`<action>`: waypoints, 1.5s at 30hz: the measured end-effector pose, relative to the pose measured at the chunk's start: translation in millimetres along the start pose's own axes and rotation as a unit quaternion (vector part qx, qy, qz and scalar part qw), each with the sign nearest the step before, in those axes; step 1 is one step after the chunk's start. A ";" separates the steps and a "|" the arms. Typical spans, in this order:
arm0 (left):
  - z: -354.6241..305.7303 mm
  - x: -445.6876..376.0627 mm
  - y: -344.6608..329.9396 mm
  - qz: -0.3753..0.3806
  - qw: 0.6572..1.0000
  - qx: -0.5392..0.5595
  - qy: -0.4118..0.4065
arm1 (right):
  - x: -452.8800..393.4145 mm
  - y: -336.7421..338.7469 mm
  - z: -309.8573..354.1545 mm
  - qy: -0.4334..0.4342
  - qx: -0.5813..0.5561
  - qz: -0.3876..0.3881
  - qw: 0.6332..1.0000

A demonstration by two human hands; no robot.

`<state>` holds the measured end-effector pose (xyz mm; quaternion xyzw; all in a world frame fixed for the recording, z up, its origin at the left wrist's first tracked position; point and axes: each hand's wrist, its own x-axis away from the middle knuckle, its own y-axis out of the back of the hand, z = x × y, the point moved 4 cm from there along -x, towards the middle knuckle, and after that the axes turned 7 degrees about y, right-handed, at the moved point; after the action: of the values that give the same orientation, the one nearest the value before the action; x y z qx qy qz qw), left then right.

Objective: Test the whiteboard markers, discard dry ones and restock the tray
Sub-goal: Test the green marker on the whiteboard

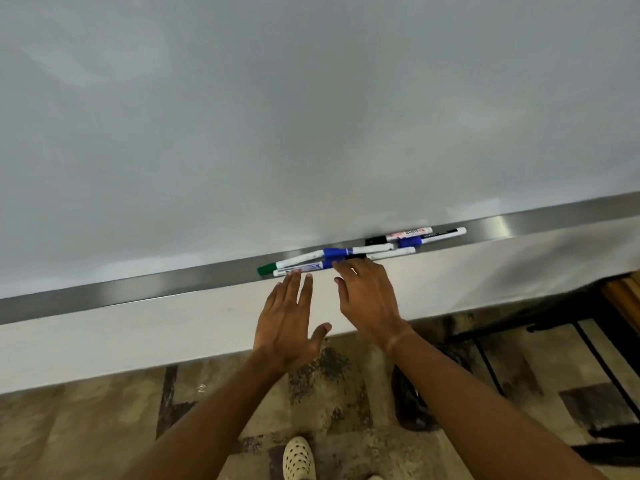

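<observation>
Several whiteboard markers lie in a loose row on the metal tray (138,289) under the whiteboard (311,116). A green-capped marker (287,263) is leftmost, blue-capped markers (341,252) lie in the middle, and a black-capped marker (398,236) sits at the right end. My left hand (287,323) reaches up with straight fingers, the fingertips at the front marker (301,268). My right hand (367,296) is beside it, its fingertips on the middle of the pile. Neither hand grips a marker.
A white wall strip (104,341) runs below the tray. Patterned flooring (104,427) lies beneath, with my shoe (298,459) at the bottom. A dark metal frame with wooden parts (588,323) stands at the right.
</observation>
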<state>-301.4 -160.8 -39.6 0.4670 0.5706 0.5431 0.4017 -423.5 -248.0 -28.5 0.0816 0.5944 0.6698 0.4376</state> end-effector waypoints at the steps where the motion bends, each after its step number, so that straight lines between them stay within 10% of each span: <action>1: 9.7 -1.1 2.1 -0.003 1.000 0.000 0.006 | -11.9 -4.7 6.7 0.012 0.000 0.004 1.000; 14: 94.0 -4.1 9.3 -0.007 0.999 0.040 0.031 | -94.3 -49.2 46.4 0.056 0.051 0.228 0.971; 45: 134.6 -6.5 82.7 -0.108 0.989 0.095 -0.044 | -70.3 5.8 129.1 0.074 -0.008 0.097 0.993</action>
<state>-161.9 -136.4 30.6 0.4617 0.6484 0.4190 0.4367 -302.7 -202.0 41.6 0.0856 0.6091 0.7178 0.3264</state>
